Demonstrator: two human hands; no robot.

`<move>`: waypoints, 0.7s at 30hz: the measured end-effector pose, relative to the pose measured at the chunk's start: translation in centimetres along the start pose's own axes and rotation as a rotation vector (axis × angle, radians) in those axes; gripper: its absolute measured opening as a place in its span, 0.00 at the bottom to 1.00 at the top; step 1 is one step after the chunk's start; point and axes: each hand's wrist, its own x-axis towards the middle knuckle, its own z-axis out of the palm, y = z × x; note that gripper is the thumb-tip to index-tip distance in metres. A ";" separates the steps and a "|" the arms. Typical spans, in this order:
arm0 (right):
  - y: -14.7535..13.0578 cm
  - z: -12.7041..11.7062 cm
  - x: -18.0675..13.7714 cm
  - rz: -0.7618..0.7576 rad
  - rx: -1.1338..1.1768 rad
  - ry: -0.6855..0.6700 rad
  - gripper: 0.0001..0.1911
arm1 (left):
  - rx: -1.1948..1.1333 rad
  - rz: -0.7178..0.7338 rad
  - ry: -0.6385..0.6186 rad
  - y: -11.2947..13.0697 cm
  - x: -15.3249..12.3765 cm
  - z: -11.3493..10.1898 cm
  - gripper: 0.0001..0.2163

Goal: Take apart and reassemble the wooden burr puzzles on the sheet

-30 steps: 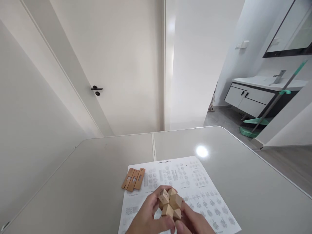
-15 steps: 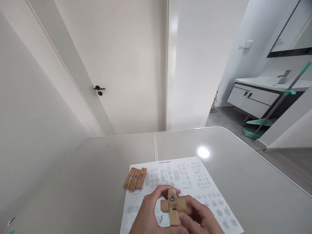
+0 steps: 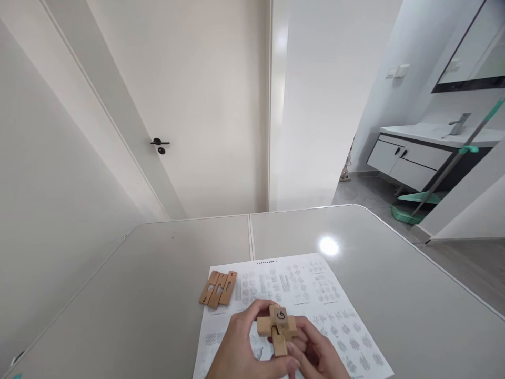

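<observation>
Several interlocked wooden pieces form a cross-shaped burr puzzle (image 3: 265, 326), held above the printed sheet near the bottom of the view. One block end facing up bears a black handwritten mark. My left hand (image 3: 240, 342) is closed around the puzzle from the left, fingers behind it and thumb at its lower front. From the right, my right hand (image 3: 315, 345) grips it too, its thumb at the lower block and fingers at the right arm. A dark gap shows between the blocks at the centre. Fingers hide the puzzle's back.
Beneath the hands lies a white instruction sheet (image 3: 331, 300) with small grey diagrams. Three flat wooden pieces with cutouts (image 3: 218, 289) rest at its left edge. The light grey table (image 3: 158, 284) ends before a door (image 3: 213, 105). A vanity (image 3: 410, 152) stands far right.
The puzzle has tilted a little in my hands, so the marked block end now faces more upward and its lower block points slightly differently. My right hand has shifted slightly left.
</observation>
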 end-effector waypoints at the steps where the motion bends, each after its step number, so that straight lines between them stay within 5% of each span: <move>1: -0.1 -0.1 0.1 -0.003 -0.011 -0.014 0.28 | 0.011 -0.003 -0.006 0.1 0.0 -0.2 0.23; 5: -0.9 -1.0 0.5 0.036 -0.076 -0.083 0.25 | 0.082 -0.034 -0.029 -0.2 0.0 -0.7 0.17; 9: -2.0 -1.5 0.9 0.041 -0.106 -0.070 0.24 | 0.213 0.088 -0.142 -2.4 0.7 -0.2 0.12; 13: -2.6 -1.4 1.2 -0.024 -0.050 0.058 0.25 | 0.435 0.212 0.091 -6.6 2.7 0.8 0.27; 16: -2.6 -1.5 1.3 -0.010 -0.035 0.126 0.25 | 0.578 0.285 0.295 -9.8 4.8 0.6 0.25; 21: -2.4 -1.9 1.1 0.001 -0.058 0.139 0.26 | 0.701 0.324 0.336 -12.7 7.2 -1.8 0.25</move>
